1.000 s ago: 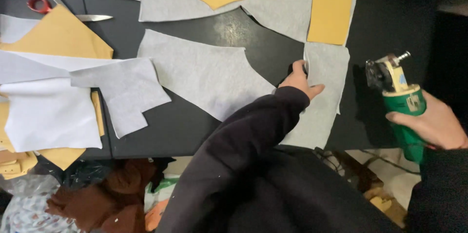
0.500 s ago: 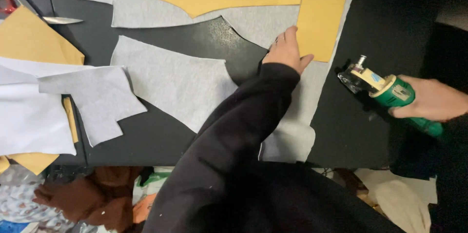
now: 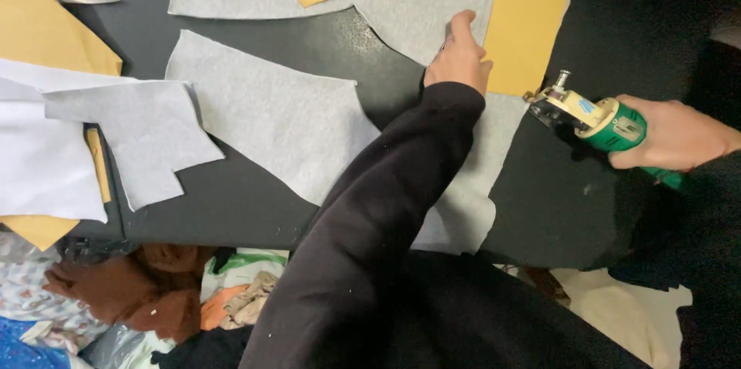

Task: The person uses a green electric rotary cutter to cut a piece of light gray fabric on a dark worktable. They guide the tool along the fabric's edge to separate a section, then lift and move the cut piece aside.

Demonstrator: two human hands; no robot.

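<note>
A dark worktop (image 3: 255, 199) carries cut fabric, with a heap of clothes (image 3: 154, 299) below its near edge. The right hand (image 3: 675, 133) has its fingers clenched around a green electric cutter (image 3: 598, 118), just beside the grey fabric strip (image 3: 471, 184). Farther off, the left hand (image 3: 459, 56) presses flat, fingers released, on grey fabric beside a yellow paper pattern (image 3: 532, 22).

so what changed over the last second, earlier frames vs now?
The left hand slid up the grey fabric to press beside the yellow pattern strip. The right hand kept hold of the green rotary cutter and brought it closer to the strip's lower edge. Cut pieces on the black table look unchanged.
</note>
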